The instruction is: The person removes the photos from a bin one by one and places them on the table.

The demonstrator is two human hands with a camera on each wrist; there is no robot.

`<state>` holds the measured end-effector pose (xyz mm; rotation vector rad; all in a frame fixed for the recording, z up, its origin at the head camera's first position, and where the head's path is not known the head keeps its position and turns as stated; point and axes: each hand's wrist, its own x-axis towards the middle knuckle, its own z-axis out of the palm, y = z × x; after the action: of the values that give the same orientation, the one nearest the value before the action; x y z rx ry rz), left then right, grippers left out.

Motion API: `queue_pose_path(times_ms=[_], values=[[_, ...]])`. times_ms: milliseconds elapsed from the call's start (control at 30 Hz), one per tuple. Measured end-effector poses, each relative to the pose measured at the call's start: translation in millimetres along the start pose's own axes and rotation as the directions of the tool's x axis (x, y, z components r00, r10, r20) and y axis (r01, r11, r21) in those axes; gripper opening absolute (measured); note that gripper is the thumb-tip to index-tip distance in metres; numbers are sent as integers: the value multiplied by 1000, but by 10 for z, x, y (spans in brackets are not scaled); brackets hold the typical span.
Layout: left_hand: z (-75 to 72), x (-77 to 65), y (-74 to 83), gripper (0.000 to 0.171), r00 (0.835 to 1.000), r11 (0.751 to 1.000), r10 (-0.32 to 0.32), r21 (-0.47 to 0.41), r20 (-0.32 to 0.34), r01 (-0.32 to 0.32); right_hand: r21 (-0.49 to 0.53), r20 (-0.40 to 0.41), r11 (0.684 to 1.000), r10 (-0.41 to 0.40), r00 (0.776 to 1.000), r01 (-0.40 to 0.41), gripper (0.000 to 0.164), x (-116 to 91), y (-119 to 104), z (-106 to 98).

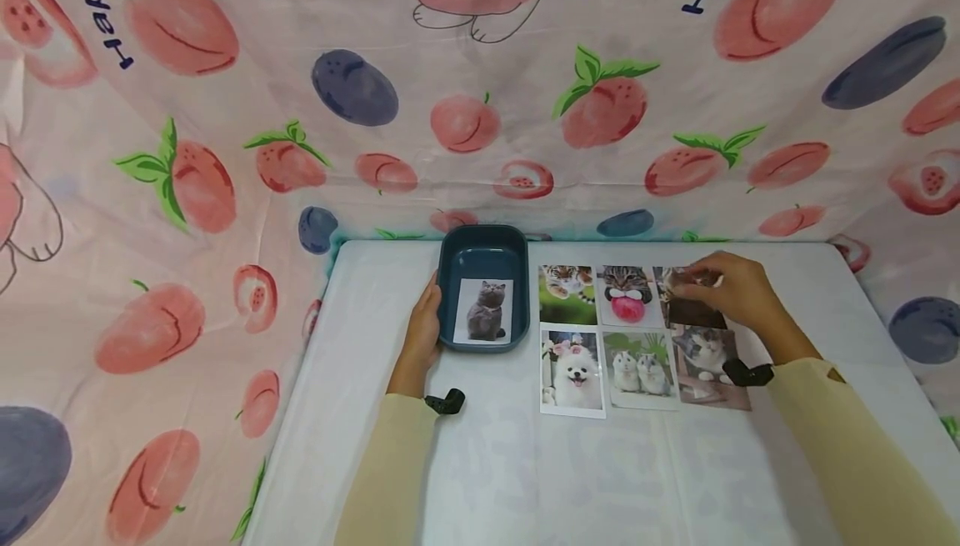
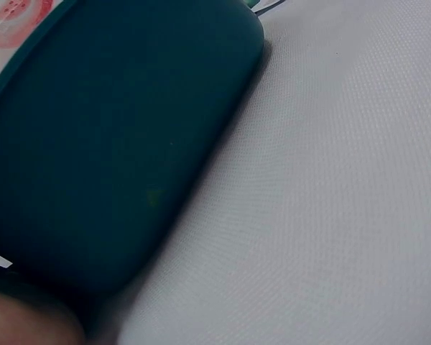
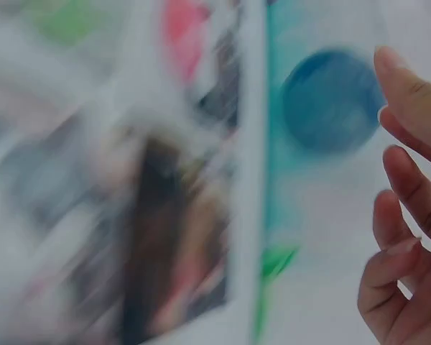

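In the head view a dark teal tray (image 1: 484,261) stands on the white table, with a grey cat card (image 1: 485,311) in it. My left hand (image 1: 422,325) lies along the tray's left wall, its fingers against the outside up to the rim. The tray's wall (image 2: 122,136) fills much of the left wrist view, with a blurred bit of that hand low at the left. My right hand (image 1: 731,288) is over the tabby cat card (image 1: 688,313) at the top right of the cards. In the right wrist view its thumb and fingers are apart, loosely bent, nothing between them.
Two rows of cards are right of the tray: a tiger cub card (image 1: 567,304), a cat with pink ball card (image 1: 627,300), a white dog card (image 1: 573,383), a hamster card (image 1: 641,375) and a grey-white cat card (image 1: 708,375). Fruit-print cloth (image 1: 480,71) hangs behind.
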<state>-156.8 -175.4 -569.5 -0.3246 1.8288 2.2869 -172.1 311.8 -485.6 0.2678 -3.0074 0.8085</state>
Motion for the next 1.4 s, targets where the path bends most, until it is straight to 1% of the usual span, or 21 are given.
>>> queue_pose_path(times_ms=[33,100,200,267,333,367,433,567,667,833,933,1033,1167,1300,1400], values=[[-2,-2,1,49,1000,1000,3,-3,0,-3,12,4,1000,-27,1000,27,35,86,-114,-17],[-11,0,0,49,1000,1000,-1,-5,-9,1,38,37,998,-61,997,59,36,263,-363,-27],[-20,2,-4,48,1000,1000,-6,8,-20,6,76,105,991,-120,987,112,40,543,-745,28],[-22,3,-4,48,1000,1000,-10,18,-28,10,115,164,982,-166,972,148,42,727,-1000,101],[-19,2,-3,48,1000,1000,-8,23,-27,9,152,206,970,-221,953,192,44,916,-1212,214],[-16,2,-2,48,1000,1000,-6,20,-26,7,173,229,964,-238,944,201,44,1001,-1313,274],[-12,3,-2,48,1000,1000,-8,15,-25,9,220,269,953,-266,925,210,44,1154,-1492,400],[-5,2,-6,48,1000,1000,-14,14,-23,15,275,342,942,-284,896,193,46,1382,-1752,645],[-3,2,-9,48,999,1000,-18,21,-26,19,288,388,942,-280,878,174,46,1486,-1883,808],[-2,6,-14,47,1000,999,-9,32,-21,9,309,432,942,-261,863,130,43,1578,-2039,1055],[-4,-3,-12,47,1000,999,-4,35,-15,5,306,451,943,-265,852,131,45,1615,-2112,1209],[-10,-12,-11,48,1000,999,-12,36,-14,12,268,461,949,-277,843,166,47,1643,-2189,1355],[-12,-14,-8,48,1000,999,-22,37,-17,23,191,494,962,-268,827,197,45,1666,-2254,1544],[-11,-9,-1,49,1000,1000,-21,16,-17,22,145,539,973,-230,810,180,42,1658,-2286,1707],[-7,-12,2,48,1000,1000,-23,-1,-16,23,129,550,979,-202,811,157,40,1635,-2301,1785]])
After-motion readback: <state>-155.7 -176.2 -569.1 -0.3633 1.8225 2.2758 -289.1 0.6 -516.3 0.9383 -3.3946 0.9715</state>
